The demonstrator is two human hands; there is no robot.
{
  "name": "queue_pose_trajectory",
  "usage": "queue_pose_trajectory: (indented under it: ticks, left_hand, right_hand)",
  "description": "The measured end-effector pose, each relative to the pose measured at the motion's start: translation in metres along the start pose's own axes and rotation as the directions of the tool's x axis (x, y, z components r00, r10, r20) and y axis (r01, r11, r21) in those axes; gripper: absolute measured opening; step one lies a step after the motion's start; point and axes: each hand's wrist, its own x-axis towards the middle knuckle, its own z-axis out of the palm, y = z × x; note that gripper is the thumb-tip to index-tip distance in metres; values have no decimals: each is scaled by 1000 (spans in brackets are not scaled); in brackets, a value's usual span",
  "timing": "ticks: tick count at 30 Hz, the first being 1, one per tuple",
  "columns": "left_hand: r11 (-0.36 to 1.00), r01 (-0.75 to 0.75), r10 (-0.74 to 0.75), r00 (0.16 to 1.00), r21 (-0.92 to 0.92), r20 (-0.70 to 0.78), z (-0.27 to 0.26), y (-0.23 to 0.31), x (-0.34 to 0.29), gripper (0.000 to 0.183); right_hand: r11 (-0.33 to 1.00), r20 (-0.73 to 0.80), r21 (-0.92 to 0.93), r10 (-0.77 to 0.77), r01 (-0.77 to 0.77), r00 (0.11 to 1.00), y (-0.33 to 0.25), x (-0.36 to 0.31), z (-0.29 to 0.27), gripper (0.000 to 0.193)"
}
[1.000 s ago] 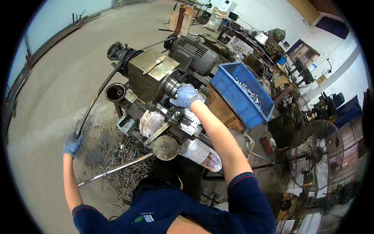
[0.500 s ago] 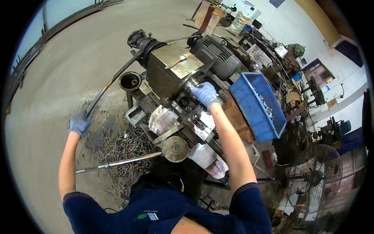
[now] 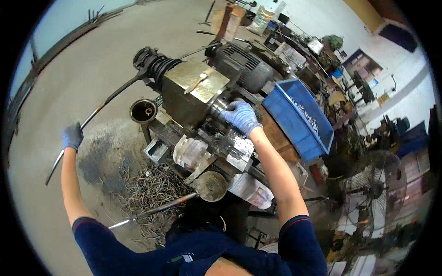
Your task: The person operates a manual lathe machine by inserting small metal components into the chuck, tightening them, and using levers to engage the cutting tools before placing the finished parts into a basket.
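My left hand, in a blue-grey work glove, is closed round a long metal lever bar. The bar slants up to the dark ribbed hub of a machine, and its lower end sticks out past my fist. My right hand, gloved alike, is at the round metal chuck on the machine's right side. Its fingers are bent against the chuck's front, and what they pinch is hidden. A brush with a wooden handle lies on top of the brassy machine housing.
A blue bin with small metal parts stands right of the machine, near the motor. A round cup sits at its left. Metal scraps cover the floor below. A second bar crosses in front of me; a fan stands right.
My left hand has moved left, and the lever's lower end now shows beyond it. My right hand stays at the chuck. The whole view has shifted slightly.
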Motion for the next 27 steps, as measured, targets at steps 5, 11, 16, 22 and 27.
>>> queue_pose_trajectory:
  ticks: [5,11,16,22,27]
  left_hand:
    - [657,-352,-35,869,-666,-493,-26,88,-22,22]
    - [691,124,202,913,-713,354,186,195,-51,45]
    - [832,-417,533,783,-366,320,161,282,-62,35]
    - [867,-473,494,782,-153,381,100,282,-29,29]
    - [836,-372,535,715,-403,450,79,229,-62,39]
  right_hand:
    - [981,-332,-13,-185,192,925,26,-90,-50,30]
    - [998,-392,-40,19,-38,920,132,-223,-75,22]
    - [843,-265,77,532,-532,804,187,-357,-82,21]
    - [756,-356,128,639,-642,682,260,-419,-75,24]
    - [633,-277,-166,706,-757,651,358,-421,-82,50]
